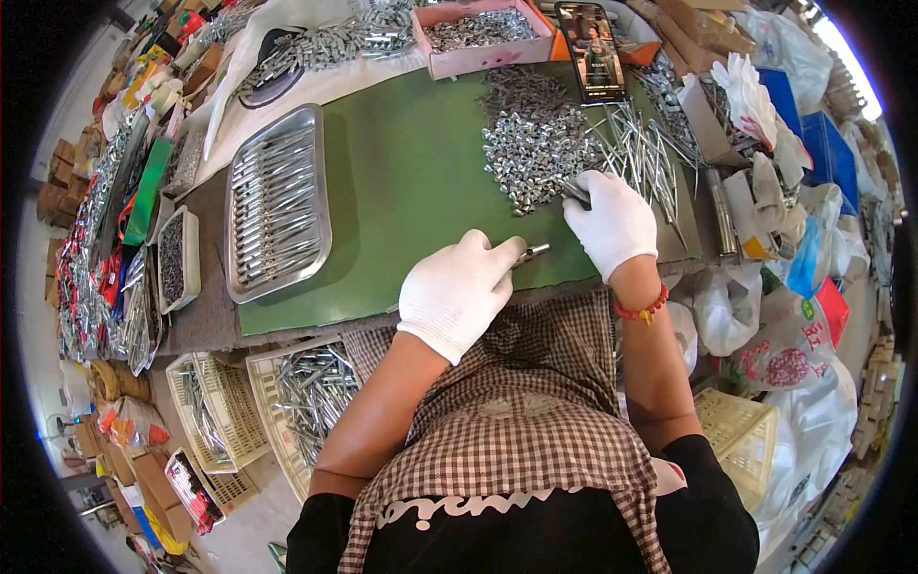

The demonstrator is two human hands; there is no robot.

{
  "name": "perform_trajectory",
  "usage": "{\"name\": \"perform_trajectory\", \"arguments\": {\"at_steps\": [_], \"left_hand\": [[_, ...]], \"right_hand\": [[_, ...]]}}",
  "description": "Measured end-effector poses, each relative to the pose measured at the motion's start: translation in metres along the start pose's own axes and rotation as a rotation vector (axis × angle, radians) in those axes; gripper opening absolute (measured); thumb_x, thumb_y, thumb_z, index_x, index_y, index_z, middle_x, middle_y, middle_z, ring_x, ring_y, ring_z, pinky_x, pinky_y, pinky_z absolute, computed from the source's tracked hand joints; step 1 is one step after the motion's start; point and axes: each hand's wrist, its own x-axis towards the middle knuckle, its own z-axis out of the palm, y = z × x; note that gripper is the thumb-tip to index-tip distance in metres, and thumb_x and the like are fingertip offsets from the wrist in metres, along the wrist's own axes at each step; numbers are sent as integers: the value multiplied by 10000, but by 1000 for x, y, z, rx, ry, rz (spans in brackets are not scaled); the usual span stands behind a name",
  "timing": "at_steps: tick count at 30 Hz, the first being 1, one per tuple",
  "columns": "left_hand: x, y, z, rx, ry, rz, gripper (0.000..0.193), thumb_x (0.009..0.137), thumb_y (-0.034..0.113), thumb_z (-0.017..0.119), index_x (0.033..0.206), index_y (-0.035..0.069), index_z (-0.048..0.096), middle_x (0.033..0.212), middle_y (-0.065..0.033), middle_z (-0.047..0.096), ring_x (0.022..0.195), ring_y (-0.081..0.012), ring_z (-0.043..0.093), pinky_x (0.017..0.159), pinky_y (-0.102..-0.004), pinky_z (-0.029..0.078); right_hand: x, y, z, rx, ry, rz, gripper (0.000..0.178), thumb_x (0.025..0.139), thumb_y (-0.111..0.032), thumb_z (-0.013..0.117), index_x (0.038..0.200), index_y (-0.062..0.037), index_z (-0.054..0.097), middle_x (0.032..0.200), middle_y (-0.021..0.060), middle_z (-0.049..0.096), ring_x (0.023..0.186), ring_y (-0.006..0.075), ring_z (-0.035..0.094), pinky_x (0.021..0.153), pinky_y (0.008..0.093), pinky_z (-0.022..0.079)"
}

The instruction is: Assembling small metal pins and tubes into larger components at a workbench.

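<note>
- Green mat keeps metal sleeves near, for reach, I judge remotely.
- My left hand pinches metal tube.
- My right hand clamps grey metal piece.

Mat: on bench.
Tray: left on the bench, rods in it.
Sleeves: on the mat, between tray and pins.
Box: behind the sleeves.
Phone: right of the box.
Left hand: near the mat's front edge.
Right hand: at the sleeves' front edge.
Crates: below bench, left.
</note>
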Motion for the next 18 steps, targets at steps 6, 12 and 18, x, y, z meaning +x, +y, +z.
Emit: {"name": "perform_trajectory", "arguments": {"at_steps": [6,12,18], "left_hand": [[0,0,1,29,16,9,213,839,183,582,1039,219,645,787,-80,586,616,-283,614,543,-393,505],[0,0,2,36,22,16,204,839,185,585,1028,224,651,770,-76,584,598,-283,611,529,-397,502],[-1,-1,3,33,38,12,194,835,180,591,1014,225,652,756,-71,576,589,-277,609,524,-396,502]], "right_hand": [[-7,9,-2,34,0,-21,165,822,-223,656,921,-93,682,899,118,641,848,324,634,742,410,499],[-16,13,1,134,132,-96,117,837,-219,648,879,-114,676,859,101,627,796,327,634,694,413,505],[-12,8,0,122,31,-185,115,856,-207,631,897,-107,672,868,102,621,797,331,632,701,421,506]]}}
